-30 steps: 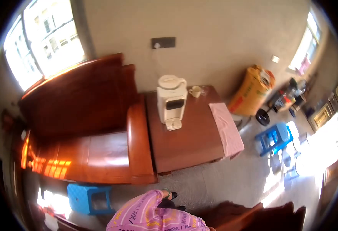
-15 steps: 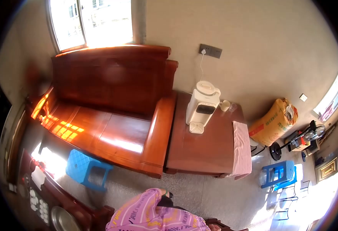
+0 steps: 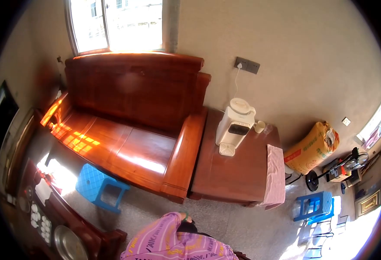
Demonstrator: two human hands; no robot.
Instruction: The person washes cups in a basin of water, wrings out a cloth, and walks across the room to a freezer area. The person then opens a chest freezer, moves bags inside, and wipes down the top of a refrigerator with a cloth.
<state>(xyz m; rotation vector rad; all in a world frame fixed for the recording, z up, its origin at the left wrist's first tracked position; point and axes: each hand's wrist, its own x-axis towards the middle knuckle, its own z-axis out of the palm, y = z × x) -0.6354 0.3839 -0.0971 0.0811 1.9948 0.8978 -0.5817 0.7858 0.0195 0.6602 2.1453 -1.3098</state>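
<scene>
A purple patterned sleeve [image 3: 158,234] comes up from the bottom edge, with a green band at its wrist. Just beyond the cuff a small part of my left hand [image 3: 187,218] shows, beside and touching a dark shape [image 3: 187,226] that I cannot make out. The fingers of this hand are hidden. A second stretch of the same purple cloth [image 3: 205,248] runs along the bottom edge toward the right. My right hand is out of view beyond it.
A wooden bench [image 3: 125,147] stands under the window. Beside it a brown table [image 3: 225,177] holds a white water dispenser [image 3: 234,130], a cup [image 3: 259,126] and a pink cloth [image 3: 275,173]. Blue stools [image 3: 97,184], a bulging sack [image 3: 312,149] and a fan [image 3: 356,160] stand around.
The view has shifted, so the room's things sit slightly lower and further right. My right hand, at the bottom edge before, has gone out of view. My left hand stays beside the dark shape.
</scene>
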